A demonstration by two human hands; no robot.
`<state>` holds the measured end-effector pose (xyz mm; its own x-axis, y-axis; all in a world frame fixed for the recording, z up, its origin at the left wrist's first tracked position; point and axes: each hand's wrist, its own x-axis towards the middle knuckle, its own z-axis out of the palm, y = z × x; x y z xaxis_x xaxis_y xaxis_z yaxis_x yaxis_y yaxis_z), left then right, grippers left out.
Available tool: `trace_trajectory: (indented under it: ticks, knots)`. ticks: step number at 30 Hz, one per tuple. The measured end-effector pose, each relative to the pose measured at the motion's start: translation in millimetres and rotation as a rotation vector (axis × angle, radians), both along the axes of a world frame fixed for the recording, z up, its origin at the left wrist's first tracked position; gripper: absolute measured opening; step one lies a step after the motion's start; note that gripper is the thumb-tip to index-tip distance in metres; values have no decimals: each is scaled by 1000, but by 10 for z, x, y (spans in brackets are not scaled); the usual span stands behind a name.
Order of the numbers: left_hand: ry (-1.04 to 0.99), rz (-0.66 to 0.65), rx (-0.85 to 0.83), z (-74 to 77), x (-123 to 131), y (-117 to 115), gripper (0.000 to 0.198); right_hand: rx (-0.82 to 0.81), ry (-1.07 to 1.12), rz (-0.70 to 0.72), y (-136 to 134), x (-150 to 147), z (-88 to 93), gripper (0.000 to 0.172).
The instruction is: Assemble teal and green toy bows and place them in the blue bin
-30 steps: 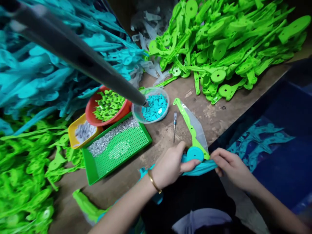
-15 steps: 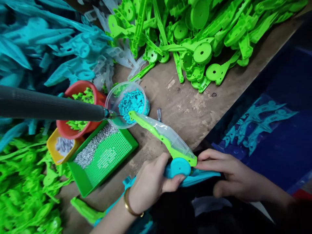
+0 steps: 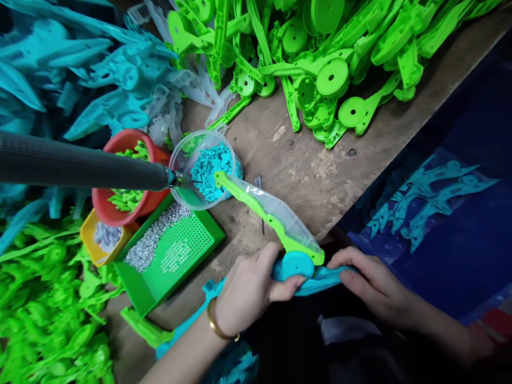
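My left hand (image 3: 248, 290), a gold bangle at its wrist, is wrapped round a blue plastic piece (image 3: 298, 265) with a round disc on top. The thumb presses beside this disc. Out of the blue piece rises a long lime-green arm (image 3: 250, 201), with a clear, blade-shaped plastic part (image 3: 286, 216) along its side. My right hand (image 3: 372, 282) pinches the right end of the blue piece between thumb and fingers. Some of the blue piece is hidden behind the left hand.
Left of the hands are a clear tub (image 3: 176, 160) of blue bits, a red bowl (image 3: 120, 216) of green bits, and a green perforated tray (image 3: 196, 234) of small metal pieces. A dark rod-shaped tool (image 3: 80, 162) juts in above. Green parts (image 3: 332, 77) and blue parts (image 3: 92, 64) lie heaped behind.
My right fingers have closed round the right end of the blue piece, with the thumb now on it. The green arm has tipped slightly.
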<state>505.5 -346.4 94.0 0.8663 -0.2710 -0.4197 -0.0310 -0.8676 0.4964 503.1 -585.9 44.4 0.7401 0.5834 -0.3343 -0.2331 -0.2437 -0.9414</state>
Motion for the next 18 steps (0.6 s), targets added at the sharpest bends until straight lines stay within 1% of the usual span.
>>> trace_trajectory:
  ticks: [2, 4, 6, 8, 11, 13, 16, 18]
  knots:
    - [17, 18, 5, -19, 44, -11, 51, -2, -33, -150, 64, -55, -69, 22]
    - [9, 43, 21, -30, 98, -22, 51, 39, -50, -300, 149, -85, -134, 20]
    - [-25, 60, 46, -36, 165, -27, 51, 99, 4, -442, 235, -87, -174, 20]
    - [-55, 57, 62, -40, 243, -28, 51, 193, 124, -561, 306, -69, -186, 22]
    - [-69, 27, 20, -53, 349, -35, 51, 375, 294, -638, 376, -35, -179, 26]
    - [-81, 17, -23, -65, 392, -51, 54, 440, 314, -682, 403, -25, -186, 25]
    - [-65, -3, -51, -90, 414, -80, 61, 446, 241, -785, 428, -29, -230, 17]
    - [-28, -44, -64, -113, 415, -94, 58, 419, 186, -818, 435, -32, -267, 17]
